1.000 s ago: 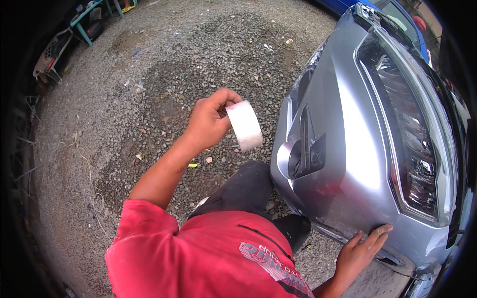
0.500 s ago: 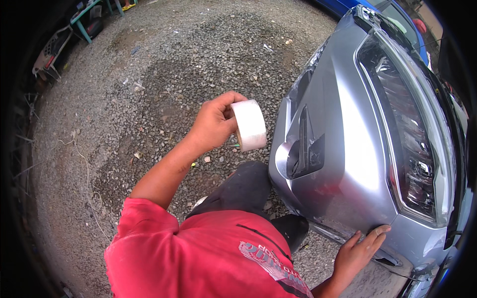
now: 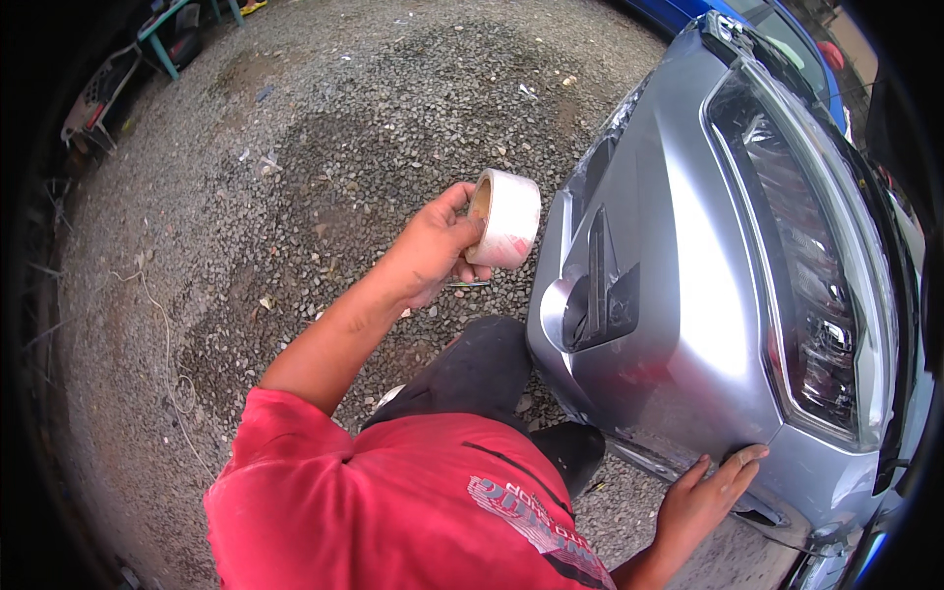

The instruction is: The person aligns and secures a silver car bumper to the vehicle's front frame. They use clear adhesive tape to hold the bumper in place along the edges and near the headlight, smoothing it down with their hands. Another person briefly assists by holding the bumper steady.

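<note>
My left hand [image 3: 444,246] grips a roll of whitish tape [image 3: 511,221] above the gravel, its cardboard core showing. My right hand [image 3: 705,497] lies with extended fingers on the silver bumper [image 3: 629,374] of a car, near the lower end of the long headlight [image 3: 806,275]. A dark recessed trim piece [image 3: 605,295] sits in the bumper, to the right of the tape.
A blue car [image 3: 787,44] stands at the top right. At the top left are a teal table [image 3: 157,39], a chair [image 3: 88,108] and a person's foot in a yellow sandal [image 3: 254,6]. A thin cord [image 3: 167,364] lies on the gravel [image 3: 295,167] at left.
My left hand has turned the tape roll so its inner core now shows, and has moved it slightly up and to the right. My right hand stays on the bumper.
</note>
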The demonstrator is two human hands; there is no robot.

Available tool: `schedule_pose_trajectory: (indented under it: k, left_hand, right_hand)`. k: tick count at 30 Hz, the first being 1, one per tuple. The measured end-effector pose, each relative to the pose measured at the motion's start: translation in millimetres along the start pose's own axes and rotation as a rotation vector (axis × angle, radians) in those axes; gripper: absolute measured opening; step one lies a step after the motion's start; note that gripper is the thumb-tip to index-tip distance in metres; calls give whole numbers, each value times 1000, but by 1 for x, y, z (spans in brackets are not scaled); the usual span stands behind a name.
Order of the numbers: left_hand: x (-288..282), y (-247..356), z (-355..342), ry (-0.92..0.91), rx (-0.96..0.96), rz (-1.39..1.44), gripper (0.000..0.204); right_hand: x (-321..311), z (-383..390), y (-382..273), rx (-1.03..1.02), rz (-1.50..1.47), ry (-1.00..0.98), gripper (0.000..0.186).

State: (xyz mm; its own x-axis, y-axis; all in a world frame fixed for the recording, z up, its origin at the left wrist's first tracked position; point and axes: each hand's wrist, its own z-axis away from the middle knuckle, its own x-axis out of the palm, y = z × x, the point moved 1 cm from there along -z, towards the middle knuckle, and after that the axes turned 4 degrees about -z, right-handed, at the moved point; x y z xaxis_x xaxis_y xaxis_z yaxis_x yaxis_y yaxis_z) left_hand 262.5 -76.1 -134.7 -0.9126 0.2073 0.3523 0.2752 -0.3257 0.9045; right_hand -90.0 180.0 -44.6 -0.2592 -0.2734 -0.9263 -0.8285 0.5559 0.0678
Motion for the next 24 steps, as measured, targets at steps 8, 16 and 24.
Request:
schedule_pose_trajectory:
  k: [8, 16, 24]
  left_hand:
    - [13, -1, 1, 100, -92, 72, 23]
    - [9, -15, -8, 138, -38, 86, 21]
    - [19, 0, -1, 146, -6, 73, 34]
  right_hand:
    - [-2, -1, -3, 53, 0, -44, 82]
    - [-2, -1, -5, 42, -2, -19, 80]
    - [-1, -1, -1, 14, -4, -24, 84]
